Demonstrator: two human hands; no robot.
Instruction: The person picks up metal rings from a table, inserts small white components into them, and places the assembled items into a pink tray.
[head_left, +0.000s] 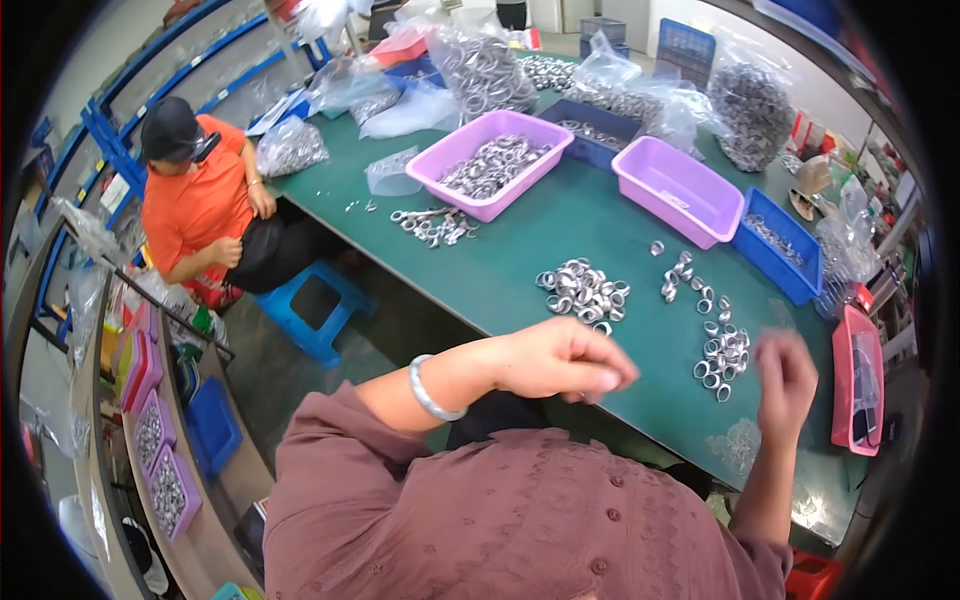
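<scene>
My left hand (pixel 565 360) hovers over the near table edge, its fingers curled in and the thumb pressed against them. Whatever may be between those fingers is hidden. Just beyond it lies a heap of silvery metal rings (pixel 582 288). On the right, my right hand (pixel 786 385) is raised beside a second, looser group of metal rings (pixel 722 355); motion blurs its bent fingers. A thin trail of rings (pixel 680 272) runs from that group toward the far side. Near the right wrist is a small patch of fine clear or silvery bits (pixel 738 446).
Farther back on the green table (pixel 430 270) stand a filled purple bin (pixel 480 208), another purple bin (pixel 690 225), a blue tray (pixel 790 280) and bulging plastic bags (pixel 480 75). A pink tray (pixel 845 400) is at right. A person in orange (pixel 185 215) sits left by a blue stool (pixel 315 310).
</scene>
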